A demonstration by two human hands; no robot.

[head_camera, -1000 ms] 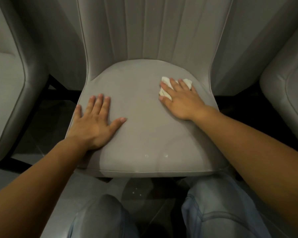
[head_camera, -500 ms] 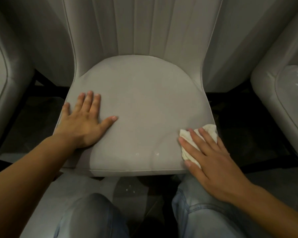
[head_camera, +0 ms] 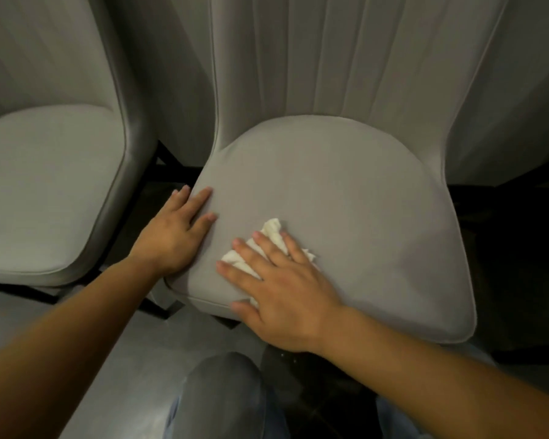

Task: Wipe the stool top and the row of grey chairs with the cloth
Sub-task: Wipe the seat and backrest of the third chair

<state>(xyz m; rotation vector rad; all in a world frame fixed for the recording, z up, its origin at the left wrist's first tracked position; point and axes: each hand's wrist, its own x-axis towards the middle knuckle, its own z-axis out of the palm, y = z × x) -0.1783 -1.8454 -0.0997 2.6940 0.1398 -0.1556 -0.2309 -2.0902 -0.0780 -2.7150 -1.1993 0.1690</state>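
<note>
The cloth (head_camera: 268, 245) lies crumpled on the near-left part of the seat (head_camera: 346, 198), its long axis running from near-left to far-right, with one bunched end poking out toward the far side past your fingertips. Your right hand (head_camera: 282, 286) lies flat on it, fingers straight and spread, pressing it down onto the seat; the thumb reaches to the seat's near edge. Much of the cloth is hidden under your palm.

Your left hand (head_camera: 175, 236) rests on the seat's left edge, fingers straight and close together, pointing to the far right, with the outer fingers hanging over the side. It holds nothing.

The seat belongs to the middle chair (head_camera: 330, 74), whose ribbed back rises on the far side. A second chair (head_camera: 45, 185) stands just beside it on the left, apart from it by a dark gap. Your knee (head_camera: 222, 394) in blue jeans shows at the near edge, over the floor (head_camera: 124, 359).
</note>
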